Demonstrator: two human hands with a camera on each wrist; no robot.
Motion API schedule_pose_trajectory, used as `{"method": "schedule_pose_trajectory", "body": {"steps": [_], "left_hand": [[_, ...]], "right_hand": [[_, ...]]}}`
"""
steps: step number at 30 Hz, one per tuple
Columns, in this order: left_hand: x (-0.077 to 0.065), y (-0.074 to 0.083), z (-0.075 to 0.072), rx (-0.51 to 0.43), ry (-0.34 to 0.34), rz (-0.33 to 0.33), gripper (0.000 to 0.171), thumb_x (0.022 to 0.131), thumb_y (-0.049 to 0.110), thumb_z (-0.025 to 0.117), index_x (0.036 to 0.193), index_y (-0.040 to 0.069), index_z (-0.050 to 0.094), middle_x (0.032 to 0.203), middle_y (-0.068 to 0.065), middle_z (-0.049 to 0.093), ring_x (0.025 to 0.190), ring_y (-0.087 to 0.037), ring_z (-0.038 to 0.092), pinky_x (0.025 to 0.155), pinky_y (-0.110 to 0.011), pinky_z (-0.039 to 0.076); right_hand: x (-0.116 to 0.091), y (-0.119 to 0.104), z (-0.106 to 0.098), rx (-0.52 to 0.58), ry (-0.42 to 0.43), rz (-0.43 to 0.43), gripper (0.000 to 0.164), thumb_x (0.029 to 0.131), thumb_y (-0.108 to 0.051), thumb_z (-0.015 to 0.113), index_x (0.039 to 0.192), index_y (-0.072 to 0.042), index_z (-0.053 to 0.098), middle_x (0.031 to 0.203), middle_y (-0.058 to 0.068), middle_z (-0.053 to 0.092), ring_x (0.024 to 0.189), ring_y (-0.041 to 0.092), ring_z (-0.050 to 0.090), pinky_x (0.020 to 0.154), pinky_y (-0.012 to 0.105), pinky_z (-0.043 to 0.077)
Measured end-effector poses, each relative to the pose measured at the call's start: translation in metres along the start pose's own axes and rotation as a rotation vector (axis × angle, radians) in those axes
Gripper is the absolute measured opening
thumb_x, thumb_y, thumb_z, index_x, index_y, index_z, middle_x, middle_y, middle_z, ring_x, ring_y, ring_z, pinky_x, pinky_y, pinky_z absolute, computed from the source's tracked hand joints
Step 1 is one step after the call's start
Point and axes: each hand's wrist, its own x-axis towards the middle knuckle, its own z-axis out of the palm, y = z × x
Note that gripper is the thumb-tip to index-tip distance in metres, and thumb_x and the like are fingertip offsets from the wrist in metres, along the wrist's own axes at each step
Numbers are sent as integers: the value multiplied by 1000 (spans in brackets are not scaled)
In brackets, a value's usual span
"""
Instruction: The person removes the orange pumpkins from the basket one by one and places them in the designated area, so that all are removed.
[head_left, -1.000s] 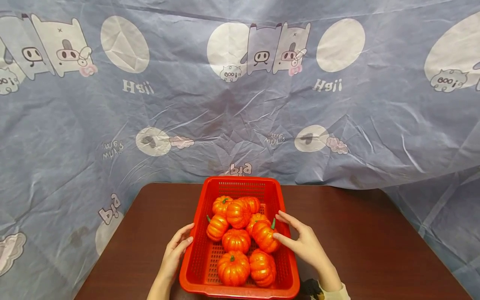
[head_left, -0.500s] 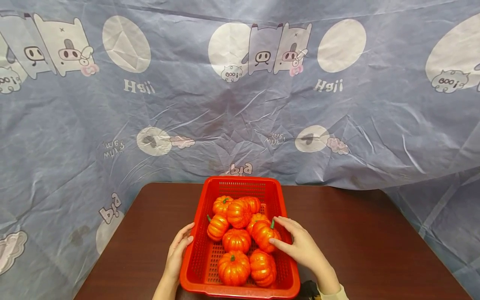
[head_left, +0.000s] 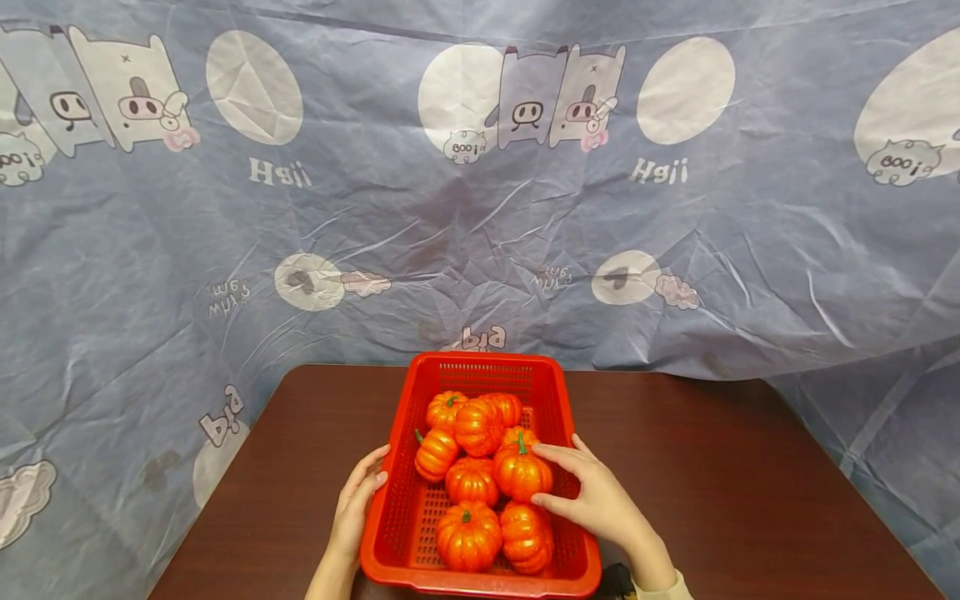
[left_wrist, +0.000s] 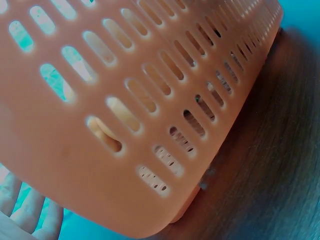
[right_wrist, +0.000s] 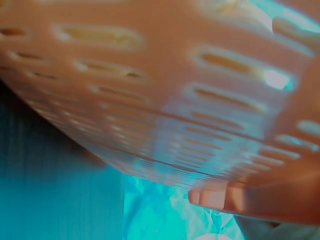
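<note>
A red plastic basket (head_left: 420, 533) with slotted walls holds several small orange pumpkins. On its left side, my left hand (head_left: 352, 512) touches the rim with relaxed fingertips and thumb; some of its fingers (left_wrist: 27, 212) show past the basket's edge in the left wrist view. Over the right rim reaches my right hand (head_left: 603, 500), its index finger and thumb spread at the right side of an orange pumpkin (head_left: 523, 477) with a green stem. That pumpkin leans on its neighbours, stem up. The right wrist view shows mostly the slotted basket wall (right_wrist: 165, 90), blurred.
The basket stands on a dark brown table (head_left: 712, 467), which extends to both sides. Behind it hangs a wrinkled grey-blue cloth (head_left: 480, 250) with cartoon prints. Another pumpkin (head_left: 468, 536) sits at the basket's near end.
The pumpkin by my right hand has shifted slightly left and turned, its stem now more upright. My right fingers have moved from around it to its right side. My left hand stays put.
</note>
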Motion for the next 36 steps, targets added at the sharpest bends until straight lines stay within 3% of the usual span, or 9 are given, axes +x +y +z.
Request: {"method": "schedule_pose_trajectory", "body": {"steps": [2, 4, 8, 12, 14, 18, 26, 32, 36], "left_hand": [[0, 0, 0, 1, -2, 7, 42, 99, 9, 38, 139, -3, 34, 133, -13, 45, 112, -24, 53, 86, -35, 49], [0, -1, 0, 3, 2, 8, 42, 99, 9, 38, 139, -3, 35, 133, -12, 46, 112, -23, 53, 86, -35, 49], [0, -1, 1, -1, 14, -1, 42, 98, 8, 38, 139, -3, 35, 131, -13, 47, 110, -22, 54, 86, -35, 49], [0, 0, 2, -4, 26, -8, 42, 98, 8, 39, 139, -3, 36, 131, -15, 47, 109, -21, 55, 85, -35, 50], [0, 0, 2, -1, 29, -9, 42, 98, 8, 39, 139, -3, 36, 131, -15, 47, 109, -21, 55, 85, -34, 49], [0, 0, 2, 4, 27, -7, 42, 98, 8, 39, 139, -3, 36, 131, -12, 48, 110, -20, 55, 86, -33, 49], [1, 2, 1, 47, 49, -5, 42, 98, 10, 40, 138, -1, 38, 129, -5, 50, 108, -17, 55, 85, -31, 49], [1, 2, 2, 46, 60, -6, 42, 98, 9, 40, 138, -2, 38, 128, -4, 51, 108, -16, 55, 85, -31, 49], [-1, 2, 3, 36, 65, -3, 42, 98, 9, 41, 138, -3, 38, 129, -2, 51, 108, -16, 56, 84, -31, 50]], "right_hand": [[1, 0, 2, -18, 13, -28, 55, 70, -31, 83, 119, -13, 66, 118, -1, 63, 115, 22, 55, 111, 23, 12], [1, -1, 4, -33, 27, -45, 53, 70, -32, 83, 117, -14, 67, 117, -2, 63, 115, 22, 54, 111, 27, 15], [1, -5, 7, -42, 44, -43, 49, 70, -36, 82, 114, -18, 68, 118, -5, 62, 118, 23, 51, 103, 42, 33], [2, -8, 9, -43, 58, -69, 48, 69, -37, 82, 112, -21, 68, 117, -8, 60, 115, 16, 51, 94, 40, 43], [3, -9, 11, -44, 77, -101, 48, 68, -36, 83, 111, -20, 68, 117, -7, 60, 113, 14, 51, 92, 36, 44], [3, -10, 14, -56, 111, -129, 48, 66, -34, 85, 108, -18, 69, 115, -5, 60, 117, 21, 50, 94, 38, 41], [4, -13, 16, -24, 77, -99, 46, 65, -29, 86, 106, -22, 67, 115, -5, 57, 109, 13, 53, 85, 37, 48], [2, -13, 13, 37, 45, -42, 59, 64, -24, 87, 115, -21, 59, 126, -2, 51, 116, 14, 46, 91, 39, 44], [1, -12, 12, 122, 57, 4, 68, 63, -20, 88, 122, -19, 54, 124, -8, 52, 114, 13, 48, 93, 33, 42]]}}
